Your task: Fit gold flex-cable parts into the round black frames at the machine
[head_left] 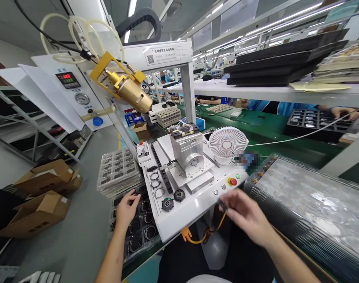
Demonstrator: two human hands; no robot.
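Note:
My left hand (127, 210) is over a clear tray (127, 251) of dark round watch-like parts, its thumb and fingers pinched at a small dark piece I cannot make out. In front of the machine's white base (184, 220), my right hand (246, 214) is closed, slightly blurred, with something small and dark at its fingertips. An orange cord (217, 227) runs just beneath those fingertips to an orange clip (185, 233). On the base lie two black round watch housings (168, 204) and several thin rings (159, 192). A metal fixture block (187, 153) stands behind them.
A gold dispensing head (132, 92) hangs above the base. A white fan (227, 144) and a red stop button (233, 181) are on the right, beside a tall stack of clear trays (317, 196). Stacked trays (117, 169) and cardboard boxes (41, 212) stand left. Co-workers sit opposite.

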